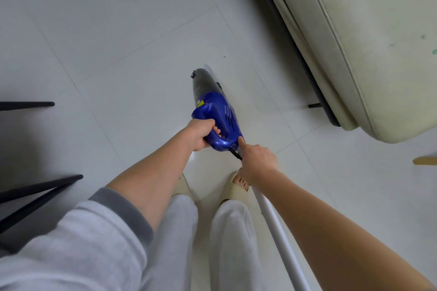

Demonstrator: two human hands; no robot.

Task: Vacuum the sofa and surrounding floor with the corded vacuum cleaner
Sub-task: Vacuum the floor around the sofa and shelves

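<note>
Both hands on the blue vacuum cleaner, above the floor beside the sofa

The left hand (201,134) grips the handle of the vacuum cleaner (216,111) at frame centre; the right hand (256,163) points its index finger at the rear end, the other fingers curled, perhaps around the cord (236,155). Advice: keep the nozzle low over the floor (118,30) and sweep slowly toward the sofa (366,42), upper right.

The vacuum cleaner (218,113) is bright blue with a grey see-through nose. The sofa (369,38) is cream. The floor (106,30) is white tiles.
</note>
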